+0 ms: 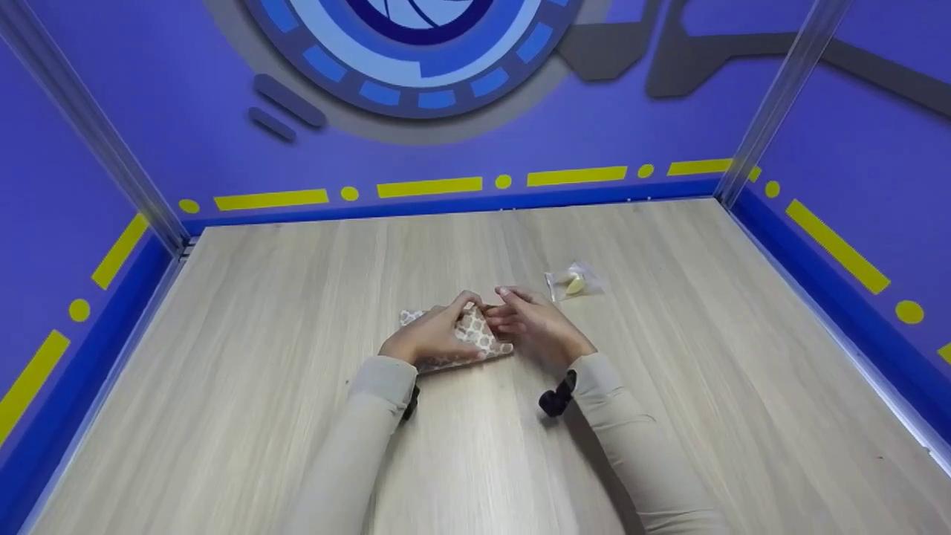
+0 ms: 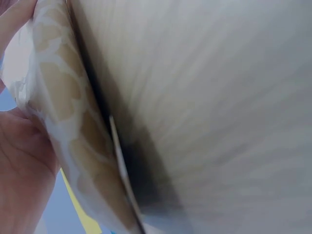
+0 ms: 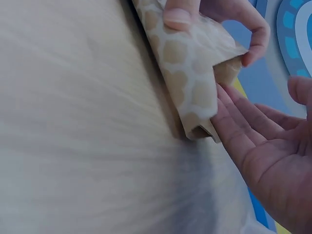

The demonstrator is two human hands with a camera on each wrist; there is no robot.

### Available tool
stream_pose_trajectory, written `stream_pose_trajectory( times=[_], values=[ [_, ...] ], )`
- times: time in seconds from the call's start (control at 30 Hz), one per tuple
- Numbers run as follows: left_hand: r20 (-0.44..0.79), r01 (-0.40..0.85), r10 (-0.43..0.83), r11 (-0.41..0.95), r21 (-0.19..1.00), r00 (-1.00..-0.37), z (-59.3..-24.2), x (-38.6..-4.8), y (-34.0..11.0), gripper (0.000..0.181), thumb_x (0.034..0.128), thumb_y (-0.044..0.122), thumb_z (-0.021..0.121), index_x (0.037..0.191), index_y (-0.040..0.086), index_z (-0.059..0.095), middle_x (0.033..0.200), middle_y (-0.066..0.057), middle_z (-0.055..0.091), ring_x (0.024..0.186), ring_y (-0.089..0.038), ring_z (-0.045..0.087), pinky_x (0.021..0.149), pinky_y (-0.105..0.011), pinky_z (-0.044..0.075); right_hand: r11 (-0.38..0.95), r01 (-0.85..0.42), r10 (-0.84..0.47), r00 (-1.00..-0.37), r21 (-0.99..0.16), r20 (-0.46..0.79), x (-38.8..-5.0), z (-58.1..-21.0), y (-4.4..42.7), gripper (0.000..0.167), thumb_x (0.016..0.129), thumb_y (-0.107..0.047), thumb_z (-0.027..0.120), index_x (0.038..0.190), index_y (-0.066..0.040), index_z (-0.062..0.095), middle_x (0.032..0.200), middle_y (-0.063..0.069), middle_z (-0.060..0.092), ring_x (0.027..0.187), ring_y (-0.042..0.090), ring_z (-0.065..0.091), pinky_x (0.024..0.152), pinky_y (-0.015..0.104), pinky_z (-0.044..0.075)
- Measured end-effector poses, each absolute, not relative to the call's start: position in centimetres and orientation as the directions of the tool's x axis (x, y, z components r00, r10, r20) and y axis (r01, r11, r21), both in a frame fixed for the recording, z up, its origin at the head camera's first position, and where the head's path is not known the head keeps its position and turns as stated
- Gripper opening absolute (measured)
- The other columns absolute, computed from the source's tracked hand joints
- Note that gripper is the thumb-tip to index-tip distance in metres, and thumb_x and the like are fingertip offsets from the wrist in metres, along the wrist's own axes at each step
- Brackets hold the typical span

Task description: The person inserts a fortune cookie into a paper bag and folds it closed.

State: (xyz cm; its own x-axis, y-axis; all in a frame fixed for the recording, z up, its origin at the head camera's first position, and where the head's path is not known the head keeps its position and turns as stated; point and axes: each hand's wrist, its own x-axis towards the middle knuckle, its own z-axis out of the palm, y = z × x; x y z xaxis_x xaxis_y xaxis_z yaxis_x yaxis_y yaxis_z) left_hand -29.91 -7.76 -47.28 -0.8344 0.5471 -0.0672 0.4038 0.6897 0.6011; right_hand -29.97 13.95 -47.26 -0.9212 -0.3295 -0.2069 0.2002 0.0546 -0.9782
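Note:
A flat parcel in tan-and-white giraffe-patterned wrapping paper (image 1: 475, 331) lies at the middle of the table. My left hand (image 1: 432, 334) grips it from the left; in the right wrist view its thumb (image 3: 179, 14) presses the patterned top and a curled finger pinches the raised paper edge. At the parcel's right end the paper (image 3: 195, 92) stands open in a fold. My right hand (image 1: 541, 324) has its fingers extended, the tips at or inside that fold, thumb raised apart. What the paper encloses is hidden.
A small clear plastic bag (image 1: 576, 282) with a pale yellow piece in it lies beyond my right hand. The wood-grain table (image 1: 282, 327) is bounded by blue-purple panels (image 1: 446, 160) at the back and both sides.

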Motion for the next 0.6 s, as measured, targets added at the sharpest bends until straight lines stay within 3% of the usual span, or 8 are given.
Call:
stream_pose_trajectory(
  times=[0.1, 0.27, 0.5, 0.6],
  values=[
    [-0.070, 0.402, 0.548, 0.688, 0.604, -0.833, -47.3, -29.9, -7.7, 0.071, 0.0725, 0.043, 0.080, 0.128, 0.038, 0.036, 0.123, -0.011, 0.061, 0.101, -0.025, 0.061, 0.085, -0.044, 0.049, 0.105, 0.153, -0.329, -0.927, -0.983, -0.180, -30.2, -47.0, 14.7, 0.050, 0.101, -0.028, 0.047, 0.140, 0.002, 0.038, 0.118, 0.023, 0.063, 0.108, 0.027, 0.064, 0.097, 0.035, 0.049],
    [-0.074, 0.402, 0.553, 0.685, 0.608, -0.830, -47.3, -29.9, -7.8, 0.073, 0.0726, 0.042, 0.080, 0.131, 0.034, 0.036, 0.111, -0.008, 0.062, 0.087, -0.021, 0.059, 0.077, -0.039, 0.049, 0.131, 0.063, -0.339, -0.935, -0.989, -0.105, -30.5, -46.7, 15.7, 0.047, 0.101, -0.017, 0.047, 0.139, 0.010, 0.039, 0.123, 0.031, 0.057, 0.114, 0.039, 0.060, 0.098, 0.040, 0.048],
    [-0.058, 0.419, 0.555, 0.689, 0.591, -0.830, -47.1, -29.7, -7.8, 0.076, 0.0716, 0.046, 0.079, 0.133, 0.031, 0.036, 0.110, -0.008, 0.062, 0.083, -0.021, 0.058, 0.074, -0.038, 0.048, 0.224, -0.032, -0.242, -0.970, -0.974, -0.024, -30.9, -46.0, 16.8, 0.044, 0.097, -0.014, 0.055, 0.133, 0.010, 0.048, 0.124, 0.028, 0.059, 0.104, 0.023, 0.064, 0.088, 0.027, 0.052],
    [-0.061, 0.415, 0.554, 0.687, 0.597, -0.830, -47.1, -29.7, -7.8, 0.076, 0.0718, 0.045, 0.079, 0.133, 0.032, 0.036, 0.109, -0.008, 0.062, 0.083, -0.021, 0.058, 0.075, -0.038, 0.048, 0.250, -0.060, -0.205, -0.979, -0.966, 0.007, -30.9, -45.3, 17.2, 0.042, 0.096, -0.013, 0.058, 0.130, 0.010, 0.051, 0.122, 0.028, 0.060, 0.102, 0.022, 0.063, 0.086, 0.025, 0.053]
  ],
)
